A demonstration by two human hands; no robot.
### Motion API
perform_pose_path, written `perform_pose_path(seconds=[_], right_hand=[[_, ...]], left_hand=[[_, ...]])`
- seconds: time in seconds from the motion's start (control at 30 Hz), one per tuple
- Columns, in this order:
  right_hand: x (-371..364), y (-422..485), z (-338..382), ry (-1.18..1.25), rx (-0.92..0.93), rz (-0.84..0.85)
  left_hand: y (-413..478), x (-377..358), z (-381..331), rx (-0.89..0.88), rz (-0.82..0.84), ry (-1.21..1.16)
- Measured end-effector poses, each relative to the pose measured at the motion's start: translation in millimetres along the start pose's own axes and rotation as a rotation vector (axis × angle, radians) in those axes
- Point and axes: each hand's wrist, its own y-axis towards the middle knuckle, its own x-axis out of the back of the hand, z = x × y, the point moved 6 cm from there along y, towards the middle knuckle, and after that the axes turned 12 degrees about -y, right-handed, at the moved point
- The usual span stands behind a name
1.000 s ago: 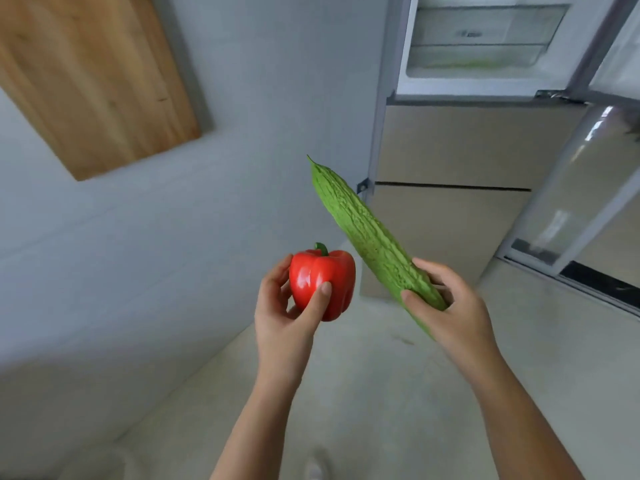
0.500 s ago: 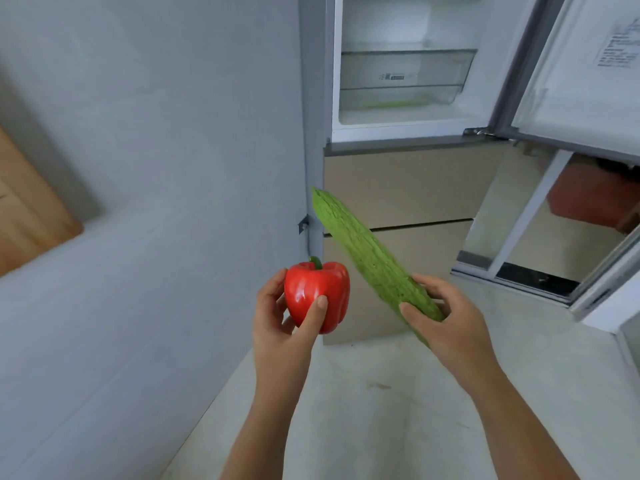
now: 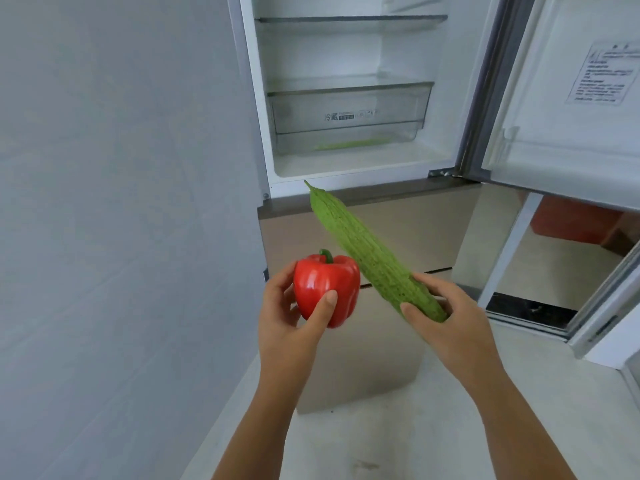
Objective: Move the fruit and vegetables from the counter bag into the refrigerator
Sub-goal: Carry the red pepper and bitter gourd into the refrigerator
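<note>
My left hand (image 3: 289,327) grips a red bell pepper (image 3: 325,289), stem up, at chest height. My right hand (image 3: 450,323) holds the thick end of a long green bitter gourd (image 3: 367,251), whose pointed tip aims up and left toward the refrigerator (image 3: 408,230). The upper compartment stands open straight ahead. Its clear crisper drawer (image 3: 349,116) holds something long and green on its floor. Both hands hang in front of the shut lower drawers, below the open compartment.
The open refrigerator door (image 3: 568,98) swings out on the right, with a label on its inner face. A grey wall (image 3: 121,202) runs close on the left. A glass shelf (image 3: 349,19) sits above the crisper. Pale floor (image 3: 398,445) lies below.
The view has swung right and upward, and the refrigerator has come nearer; its open compartment now fills the upper middle. Both hands keep their hold on the pepper and the gourd.
</note>
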Motion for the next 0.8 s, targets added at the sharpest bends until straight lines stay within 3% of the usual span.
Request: perform_pose_path(seconds=[0.23,0.8], right_hand=[[39,117,-17,-0.054,0.06,-0.051],[22,316,26,-0.155,0.259,-0.176]], left_hand=[[83,-70,25,-0.066,-0.006,-0.044],[300,-121,55,-0.247,0.067,-0.085]])
